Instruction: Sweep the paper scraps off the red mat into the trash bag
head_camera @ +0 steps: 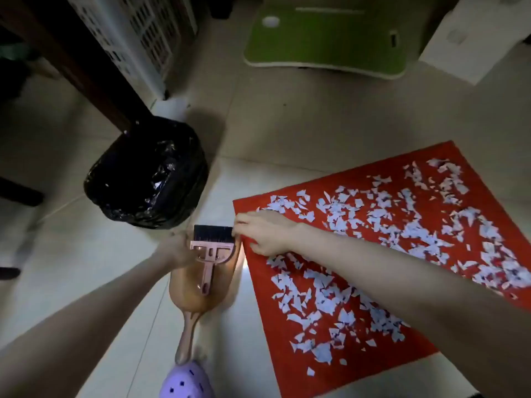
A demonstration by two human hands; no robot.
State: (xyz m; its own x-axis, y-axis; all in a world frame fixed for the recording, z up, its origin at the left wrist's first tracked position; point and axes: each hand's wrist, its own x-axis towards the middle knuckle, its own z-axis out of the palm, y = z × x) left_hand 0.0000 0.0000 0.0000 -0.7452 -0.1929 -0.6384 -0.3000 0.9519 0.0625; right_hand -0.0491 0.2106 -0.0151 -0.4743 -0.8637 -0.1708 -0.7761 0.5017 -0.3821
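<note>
Paper scraps [344, 214] cover almost the whole red mat [324, 182] on the floor [71, 254], thick from its near edge to its far right corner. By the look of it none have been swept yet, so the whole job is left. The tools are at the mat's left corner: a pink brush [211, 248] lies on top of a tan dustpan [189, 285] just beside the mat's left edge, bristles pointing away from the person. The right grip [264, 231] rests on that corner with its fingertips at the bristles; whether it pinches the brush, the mat's edge or nothing, I cannot tell. The left grip [178, 251] sits against the dustpan's far side, blurred and partly hidden, so its hold is unclear too. The trash bag [146, 173] — black, mouth open — stands left of the mat and a little beyond it, near enough to tip the pan into. A dark wooden leg [74, 53] comes down at the bag's far rim and may crowd that move. Beyond the mat are a green stool [327, 38] and a white lattice crate [143, 33] — neither is in the way. A purple shoe [186, 380] touches the dustpan's handle on the mat's near side.
</note>
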